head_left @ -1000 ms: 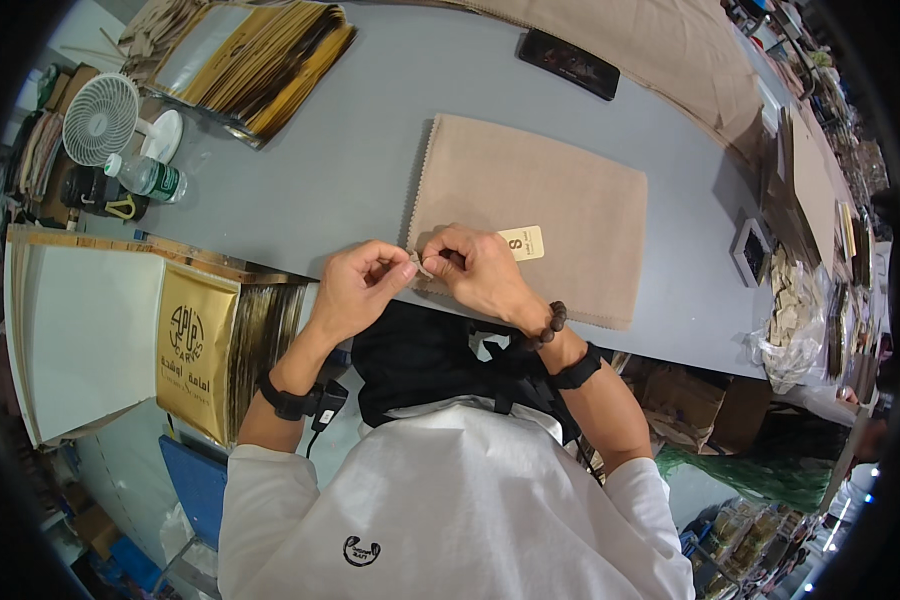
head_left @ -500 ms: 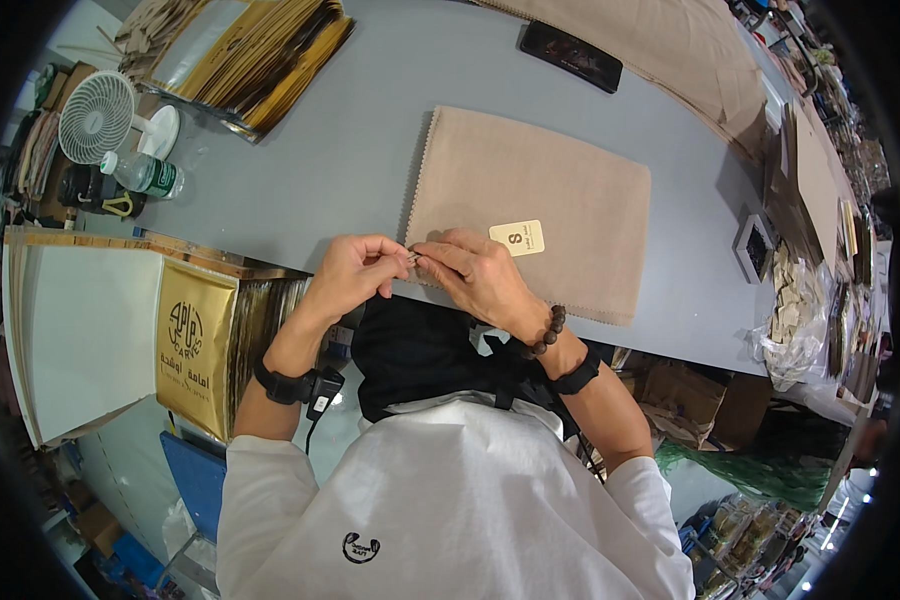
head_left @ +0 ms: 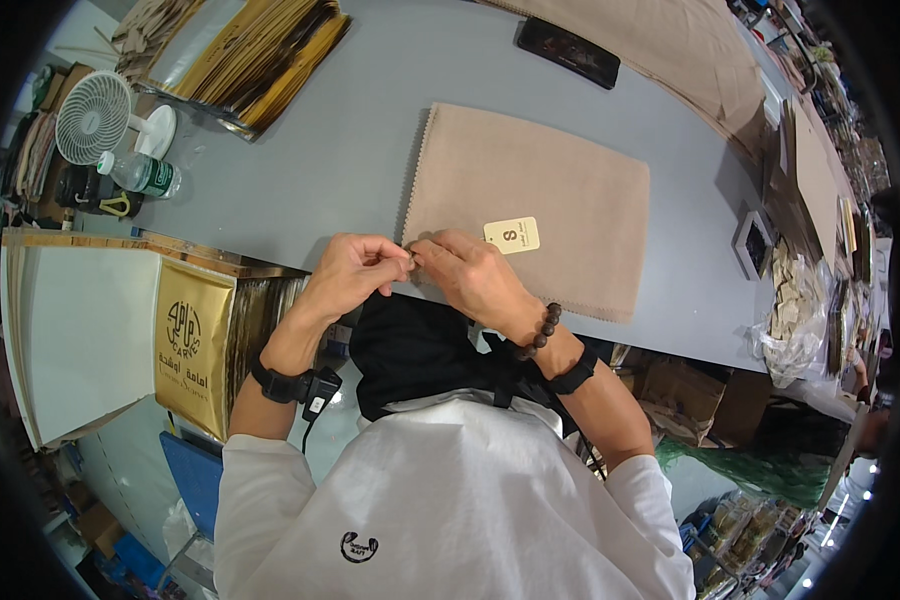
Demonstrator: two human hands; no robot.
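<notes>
Nearest is the wearer's white T-shirt, with black fabric bunched on the lap before it. The left forearm wears a black band with a small boxy device; the right has a dark bead bracelet and a black band behind it. To the left, gold packets stand packed beside a white board.

The left hand and right hand meet at the near-left corner of a folded beige cloth. The fingers of both are pressed together at the tips, pinching a small bit too tiny to make out. The cloth lies flat on the grey counter, its left edge toothed, and a cream swing tag rests on it just beside the right hand.

To the right are a small white tray with dark contents and a clear bag of beige scraps. Farther off at left, a plastic bottle lies tilted by a white fan. At the far side are more gold packets, a black smartphone and a long beige cloth.
</notes>
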